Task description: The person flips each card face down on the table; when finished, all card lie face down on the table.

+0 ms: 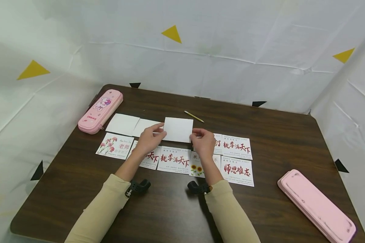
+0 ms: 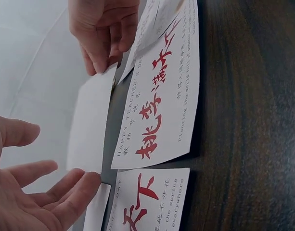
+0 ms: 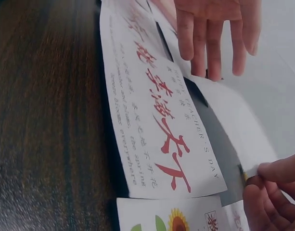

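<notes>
Between the two hands a blank white card is held up over the far row of cards, its plain side facing the head camera. My right hand pinches its right edge between thumb and fingers. At the opposite edge is my left hand, its fingers extended and the fingertips right at the card, as the left wrist view shows. Just below the held card lies a greeting card with red Chinese characters. A sunflower card is partly hidden under my right wrist.
Two blank white cards lie at the back left, above a carnation card. More red-lettered cards lie at the right. A pencil lies behind. Pink pencil cases stand at the left and the right of the table.
</notes>
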The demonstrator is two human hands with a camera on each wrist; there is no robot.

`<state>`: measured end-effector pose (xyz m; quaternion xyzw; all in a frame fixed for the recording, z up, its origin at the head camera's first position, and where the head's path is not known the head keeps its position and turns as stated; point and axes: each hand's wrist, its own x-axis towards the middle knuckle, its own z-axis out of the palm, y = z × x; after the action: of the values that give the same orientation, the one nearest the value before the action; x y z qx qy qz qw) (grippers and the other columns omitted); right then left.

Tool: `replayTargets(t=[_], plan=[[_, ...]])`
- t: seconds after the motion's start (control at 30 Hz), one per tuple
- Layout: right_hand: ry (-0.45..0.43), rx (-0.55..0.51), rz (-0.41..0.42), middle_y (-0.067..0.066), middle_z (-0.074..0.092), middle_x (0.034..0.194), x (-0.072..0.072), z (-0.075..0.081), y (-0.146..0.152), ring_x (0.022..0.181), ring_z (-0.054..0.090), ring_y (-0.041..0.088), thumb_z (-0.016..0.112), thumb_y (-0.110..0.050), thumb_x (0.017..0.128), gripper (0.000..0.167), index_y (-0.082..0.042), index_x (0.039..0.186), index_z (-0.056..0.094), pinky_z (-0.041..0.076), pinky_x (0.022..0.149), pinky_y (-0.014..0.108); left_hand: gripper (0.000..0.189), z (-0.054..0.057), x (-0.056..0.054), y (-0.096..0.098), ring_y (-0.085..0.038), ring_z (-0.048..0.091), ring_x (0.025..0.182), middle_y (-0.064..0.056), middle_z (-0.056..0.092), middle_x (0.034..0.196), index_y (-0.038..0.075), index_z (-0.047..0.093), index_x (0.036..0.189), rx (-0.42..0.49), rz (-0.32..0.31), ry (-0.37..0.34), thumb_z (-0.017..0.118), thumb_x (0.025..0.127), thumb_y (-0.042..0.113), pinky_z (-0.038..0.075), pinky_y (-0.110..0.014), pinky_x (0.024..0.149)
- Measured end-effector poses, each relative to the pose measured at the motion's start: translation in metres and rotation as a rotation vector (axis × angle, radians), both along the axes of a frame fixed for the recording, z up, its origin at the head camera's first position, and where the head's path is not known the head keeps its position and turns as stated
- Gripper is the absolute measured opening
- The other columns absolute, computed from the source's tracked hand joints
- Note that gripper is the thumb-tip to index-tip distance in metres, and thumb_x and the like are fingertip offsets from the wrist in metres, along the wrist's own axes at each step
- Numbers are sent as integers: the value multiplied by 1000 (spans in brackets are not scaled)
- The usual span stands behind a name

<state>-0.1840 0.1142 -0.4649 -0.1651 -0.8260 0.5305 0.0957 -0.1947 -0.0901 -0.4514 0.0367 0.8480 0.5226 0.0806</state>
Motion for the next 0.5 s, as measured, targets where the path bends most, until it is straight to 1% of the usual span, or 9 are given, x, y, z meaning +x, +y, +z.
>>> replayTargets(t=[0.13,0.2,0.4,0.5], plan=[[-23,69,1,3,73,85,1,-1,1,61,67,14,71,-7,82,17,-8,98,77,53,53,24,49,-2,0,0,-30,58,119,-15,60,130,11,50,144,-9,-21,-14,57,98,27,50,-45,93],[-34,104,10,3,74,84,1,-1,2,64,67,14,71,-7,81,17,-9,97,78,51,57,24,49,-3,1,0,-30,58,118,-15,62,129,10,50,144,-15,-25,-13,57,98,27,49,-45,94],[-76,175,43,1,74,87,1,0,2,80,67,19,73,-12,82,17,-11,98,78,47,69,34,50,-2,1,-1,-30,59,120,-16,63,128,9,50,144,-32,-41,-20,57,98,27,45,-48,99],[-111,196,48,0,75,90,1,1,1,85,67,19,73,-17,84,17,-13,100,78,45,70,36,50,0,1,-1,-29,59,120,-16,63,128,10,50,144,-30,-40,-25,57,98,28,43,-48,101]])
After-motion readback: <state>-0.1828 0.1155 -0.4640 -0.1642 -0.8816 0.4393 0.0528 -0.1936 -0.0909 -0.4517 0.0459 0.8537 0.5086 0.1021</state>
